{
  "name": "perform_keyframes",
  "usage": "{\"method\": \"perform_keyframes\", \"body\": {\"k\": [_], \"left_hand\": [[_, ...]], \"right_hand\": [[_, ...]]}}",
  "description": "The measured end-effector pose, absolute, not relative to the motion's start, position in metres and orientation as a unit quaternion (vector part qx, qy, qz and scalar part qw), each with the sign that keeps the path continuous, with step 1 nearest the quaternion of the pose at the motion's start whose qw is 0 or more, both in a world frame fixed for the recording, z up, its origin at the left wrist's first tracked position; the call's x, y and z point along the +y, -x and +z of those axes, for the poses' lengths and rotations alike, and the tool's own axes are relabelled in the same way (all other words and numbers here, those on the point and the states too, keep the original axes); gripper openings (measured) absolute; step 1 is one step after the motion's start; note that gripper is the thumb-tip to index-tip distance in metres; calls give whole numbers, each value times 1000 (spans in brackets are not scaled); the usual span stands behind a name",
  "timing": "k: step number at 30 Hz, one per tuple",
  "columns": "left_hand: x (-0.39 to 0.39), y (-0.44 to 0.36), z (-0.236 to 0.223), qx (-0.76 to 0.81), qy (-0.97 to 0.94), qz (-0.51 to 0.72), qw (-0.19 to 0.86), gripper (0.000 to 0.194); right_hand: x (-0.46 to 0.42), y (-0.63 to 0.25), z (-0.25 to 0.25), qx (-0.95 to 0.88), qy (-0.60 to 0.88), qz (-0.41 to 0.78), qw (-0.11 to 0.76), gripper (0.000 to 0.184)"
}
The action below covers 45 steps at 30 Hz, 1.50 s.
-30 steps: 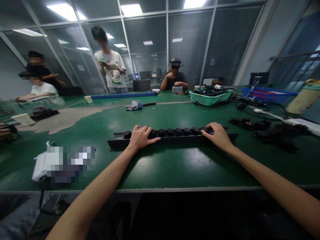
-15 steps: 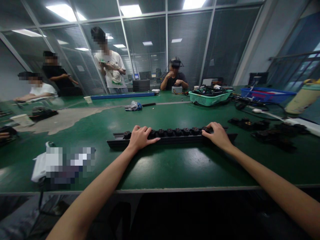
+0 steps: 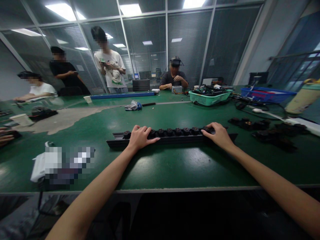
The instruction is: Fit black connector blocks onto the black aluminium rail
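A long black channel rail (image 3: 172, 140) lies across the green table in front of me, carrying a row of round black socket-like pieces (image 3: 178, 132). My left hand (image 3: 141, 136) grips it left of the middle, fingers bent over the row and thumb stretched along the near side. At the right end, my right hand (image 3: 217, 135) has its thumb and fingers closed around a black socket-like piece on the rail. The fingertips of both hands are partly hidden behind the row. More black pieces (image 3: 273, 133) lie to the right.
A green basket of cables (image 3: 210, 99), a blue tray (image 3: 268, 96) and a bottle (image 3: 303, 98) stand back right. Gloves (image 3: 133, 106) lie beyond the rail. A white device (image 3: 41, 168) is near left. Co-workers are across the table; another person's hand (image 3: 5, 136) shows at left.
My hands and the rail stay almost still. The standing person in black at the back left has shifted right, and the seated person opposite has moved their hands.
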State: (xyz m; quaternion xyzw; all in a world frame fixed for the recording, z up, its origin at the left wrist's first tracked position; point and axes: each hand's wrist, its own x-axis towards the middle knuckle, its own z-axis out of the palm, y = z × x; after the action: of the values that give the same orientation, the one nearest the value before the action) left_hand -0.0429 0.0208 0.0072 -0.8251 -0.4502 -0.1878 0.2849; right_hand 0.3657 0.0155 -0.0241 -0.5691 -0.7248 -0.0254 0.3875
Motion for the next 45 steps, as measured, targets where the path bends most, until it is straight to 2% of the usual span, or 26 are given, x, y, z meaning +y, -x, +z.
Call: {"method": "perform_keyframes", "body": {"k": [4, 26, 35, 45], "left_hand": [[22, 43, 6, -451, 825, -195, 280, 63], [22, 43, 6, -451, 825, -189, 284, 64], [23, 43, 6, -450, 824, -188, 288, 64], [21, 43, 6, -452, 823, -187, 289, 62]], "right_hand": [[15, -365, -23, -725, 569, -25, 386, 33], [19, -368, -24, -720, 573, -30, 391, 24], [14, -368, -28, -682, 632, -136, 343, 34], [14, -365, -28, -692, 630, -111, 334, 31]]}}
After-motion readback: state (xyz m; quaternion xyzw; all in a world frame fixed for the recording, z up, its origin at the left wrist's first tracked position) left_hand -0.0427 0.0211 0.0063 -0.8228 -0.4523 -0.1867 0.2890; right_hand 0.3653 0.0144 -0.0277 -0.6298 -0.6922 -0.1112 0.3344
